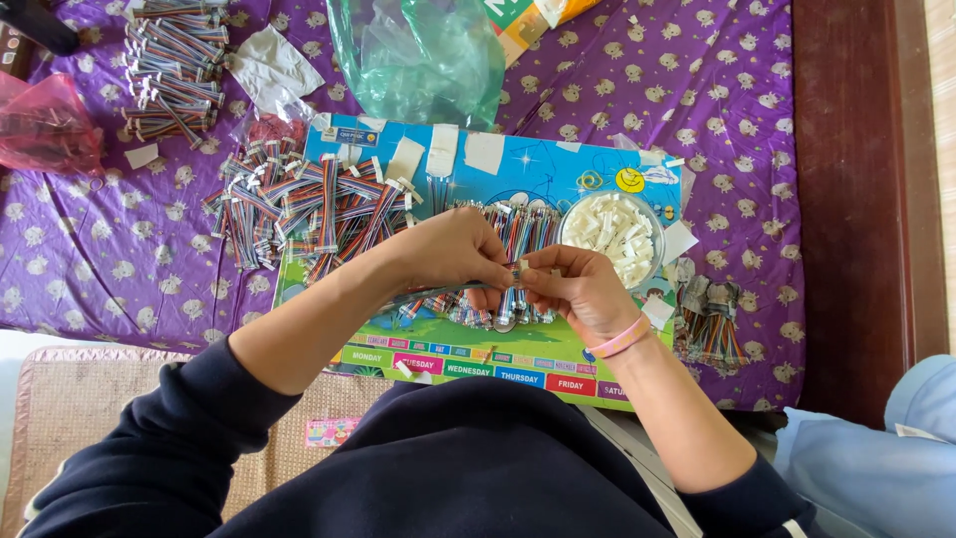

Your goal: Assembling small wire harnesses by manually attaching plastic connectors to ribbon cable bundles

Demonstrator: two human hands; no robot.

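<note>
My left hand (453, 249) grips a multicoloured ribbon cable (428, 295) that trails left under my wrist. My right hand (578, 289) pinches the cable's end, where a small white connector sits between the fingertips of both hands; the connector itself is mostly hidden. Both hands meet over a colourful printed board (518, 169). Under them lies a row of ribbon cables (518, 229). A clear bowl of white plastic connectors (612, 229) stands just beyond my right hand.
A heap of finished ribbon cables (299, 204) lies left of the board, with another bundle (169, 70) at the far left. A green plastic bag (423, 55), a red bag (45, 125), a purple patterned cloth (717, 90) and a dark wooden edge (856, 199) surround them.
</note>
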